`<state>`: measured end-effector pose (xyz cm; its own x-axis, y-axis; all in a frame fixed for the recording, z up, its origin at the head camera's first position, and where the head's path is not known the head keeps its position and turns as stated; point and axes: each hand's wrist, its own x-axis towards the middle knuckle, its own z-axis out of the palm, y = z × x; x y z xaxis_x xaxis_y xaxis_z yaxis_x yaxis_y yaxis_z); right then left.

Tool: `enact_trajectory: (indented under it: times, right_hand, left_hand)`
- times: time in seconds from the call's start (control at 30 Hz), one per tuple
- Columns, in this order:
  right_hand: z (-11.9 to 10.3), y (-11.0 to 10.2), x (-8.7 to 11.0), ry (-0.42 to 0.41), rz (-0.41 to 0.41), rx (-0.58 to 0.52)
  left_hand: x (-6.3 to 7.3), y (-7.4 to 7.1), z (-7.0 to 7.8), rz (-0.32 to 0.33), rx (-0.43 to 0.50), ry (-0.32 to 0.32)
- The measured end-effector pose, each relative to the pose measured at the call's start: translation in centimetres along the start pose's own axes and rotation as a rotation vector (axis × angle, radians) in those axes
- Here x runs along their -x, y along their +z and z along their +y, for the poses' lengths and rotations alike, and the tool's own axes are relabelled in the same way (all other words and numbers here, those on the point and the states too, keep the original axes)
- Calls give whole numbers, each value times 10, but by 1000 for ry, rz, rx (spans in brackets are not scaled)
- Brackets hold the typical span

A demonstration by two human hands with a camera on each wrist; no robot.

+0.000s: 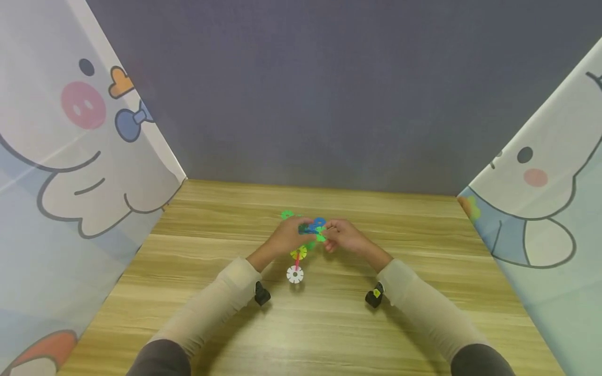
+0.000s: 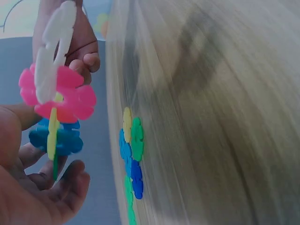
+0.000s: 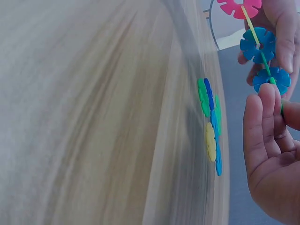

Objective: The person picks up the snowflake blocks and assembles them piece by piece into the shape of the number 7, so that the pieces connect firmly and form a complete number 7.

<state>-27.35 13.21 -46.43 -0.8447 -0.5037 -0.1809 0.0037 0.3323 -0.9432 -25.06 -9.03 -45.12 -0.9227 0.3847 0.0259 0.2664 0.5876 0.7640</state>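
Both hands hold a chain of slotted plastic snowflake discs above the table. My left hand (image 1: pixel 287 237) grips it around the blue discs (image 3: pixel 258 45), thumb on one side and fingers curled on the other. From that hand the chain runs toward me through a yellow disc (image 1: pixel 299 253) and a pink disc (image 2: pixel 77 101) to a white disc (image 1: pixel 294 274) at the near end. At the other end, my right hand (image 1: pixel 347 236) pinches a green disc (image 1: pixel 321 234) between thumb and fingers, right beside a blue disc (image 3: pixel 277 80). Its fingers hide most of the green disc.
Loose discs lie flat on the wooden table (image 1: pixel 385 334) beneath the hands, among them a green one (image 2: pixel 137 139), a yellow one (image 2: pixel 127 124) and a dark blue one (image 2: pixel 137 179). A grey panel (image 1: pixel 301 94) stands behind, with cartoon-printed panels at both sides.
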Motion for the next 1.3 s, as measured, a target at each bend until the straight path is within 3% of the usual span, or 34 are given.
enact_trajectory:
  times: [0.17, 0.5, 0.67, 1.0, 1.3]
  right_hand:
    - [2, 3, -2, 7, -8, -32]
    - [-1, 6, -1, -4, -50, -55]
    - [0, 5, -1, -16, -79, -57]
    - [-2, -3, -1, 23, -53, -3]
    - [-3, -10, -4, 55, 62, 128]
  left_hand:
    - [-1, 4, 5, -14, -111, 81]
    - [-3, 10, 9, -19, -251, 116]
    - [-1, 8, 11, -13, -285, 124]
    - [2, 5, 12, -30, -284, 118]
    - [2, 4, 10, -38, -288, 111]
